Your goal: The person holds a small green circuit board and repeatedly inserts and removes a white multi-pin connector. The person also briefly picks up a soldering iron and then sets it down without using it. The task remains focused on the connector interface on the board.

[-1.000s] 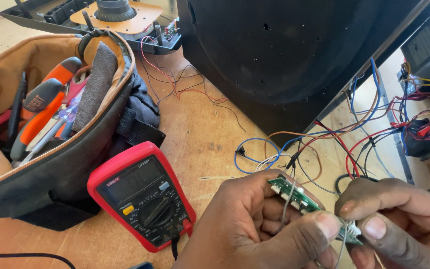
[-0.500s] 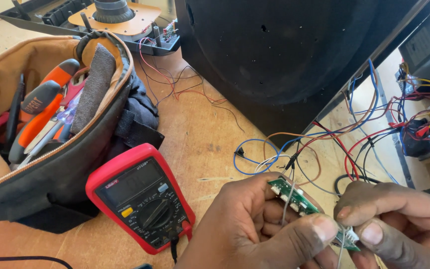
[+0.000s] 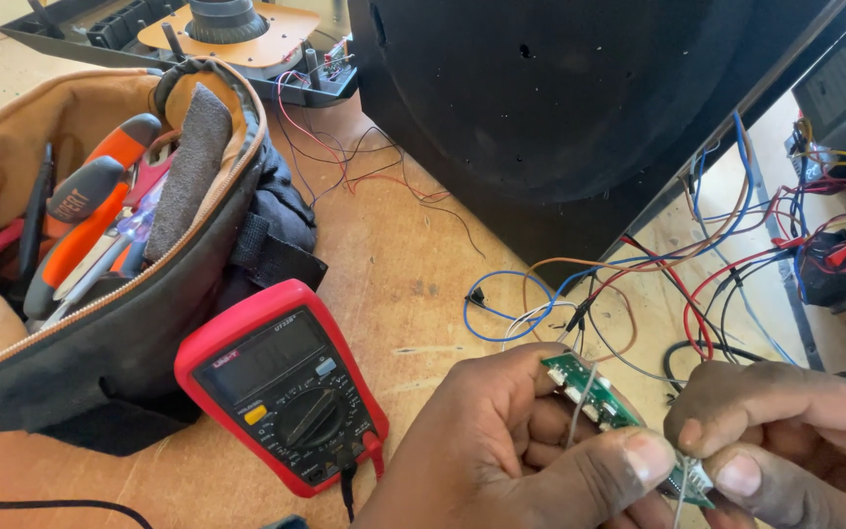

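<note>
**Inspector:** Head view, findings logged from largest to smallest, all placed against the red multimeter point(image 3: 283, 389). Up and to its right a large black housing point(image 3: 580, 108) is stood on the wooden bench point(image 3: 394, 255). To its left an open tool bag point(image 3: 100, 255) is laid, with orange-handled tools inside. A tangle of loose wires point(image 3: 697, 284) is spread to its right.

**Clerk:** And the hands?

**Inspector:** Just right of the meter, the left hand point(image 3: 501, 451) is closed around a small green circuit board point(image 3: 594, 397), thumb pressed to the near end. Further right, the right hand point(image 3: 795, 431) is pinched on thin wire leads point(image 3: 682, 480) at that same end.

**Clerk:** Progress?

**Inspector:** The board is judged to be out and in hand, with the wires still being handled. The meter is lying untouched with its screen blank, so no measurement is shown under way.
</note>
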